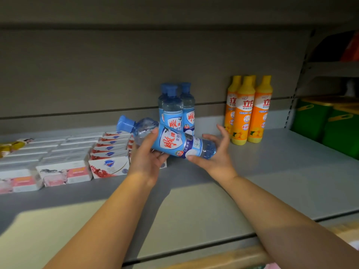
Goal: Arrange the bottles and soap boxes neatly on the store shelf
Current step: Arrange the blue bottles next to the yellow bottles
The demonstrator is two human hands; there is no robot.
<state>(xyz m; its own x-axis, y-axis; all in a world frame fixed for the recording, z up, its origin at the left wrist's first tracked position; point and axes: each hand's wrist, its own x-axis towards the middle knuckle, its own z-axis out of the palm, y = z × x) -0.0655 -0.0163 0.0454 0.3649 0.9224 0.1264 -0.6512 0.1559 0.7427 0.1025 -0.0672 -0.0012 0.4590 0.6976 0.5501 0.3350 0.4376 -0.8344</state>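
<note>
Blue-capped and clear, the blue bottle (171, 141) lies nearly on its side in the air just above the shelf (272, 171), cap pointing up and to the left, base to the right; we see the left hand (147, 158) wrapped round its upper body, thumb on top near the shoulder and fingers curled beneath the label; the right hand (215, 154) is at the base, thumb touching the underside, the other fingers spread apart and not closed on anything. Directly behind the held bottle, 3 standing blue bottles (172, 109) are grouped upright against the back panel (116, 74); to their right, well apart, the yellow bottles (245, 111) stand upright in a tight cluster, 3 in front and a 4th cap showing behind. On the left of the shelf we see soap boxes (108, 164) in rows running front to back; the row nearest the left hand is red and white, and the rows further left are white with pink. At the far right edge, past the upright, green bins (330, 125) sit on the neighbouring shelf.
</note>
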